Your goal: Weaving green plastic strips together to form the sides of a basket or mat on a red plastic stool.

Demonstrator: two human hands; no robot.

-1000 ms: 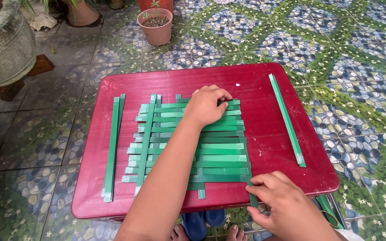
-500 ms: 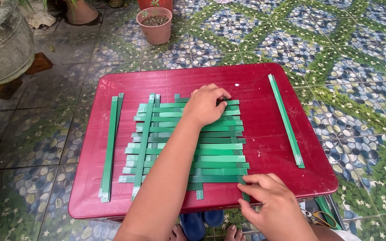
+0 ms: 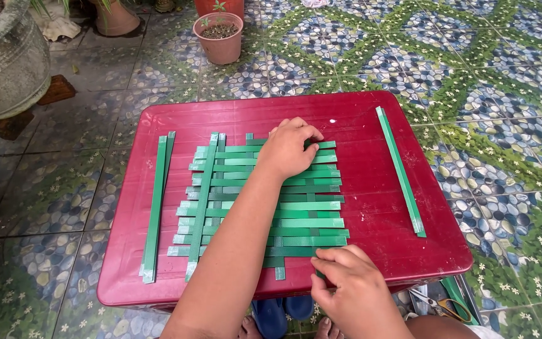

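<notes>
While the left hand (image 3: pixel 288 149) is pressed flat on the mat (image 3: pixel 261 204), the right hand (image 3: pixel 346 282) has been shifted leftward.
A strip end (image 3: pixel 318 274) at the near edge is now pinched between its fingertips.

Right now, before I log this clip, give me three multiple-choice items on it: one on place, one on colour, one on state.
1. Where does the left hand rest?
A. on the far part of the woven mat
B. on the floor
C. on a flowerpot

2. What colour is the table?
A. blue
B. red
C. white

3. How does the single strip on the right lie?
A. woven into the mat
B. loose, apart from the mat
C. rolled up

Answers: 1 A, the hand presses on the mat's far strips. 2 B, the bare top is red. 3 B, red table shows between strip and mat.
</notes>
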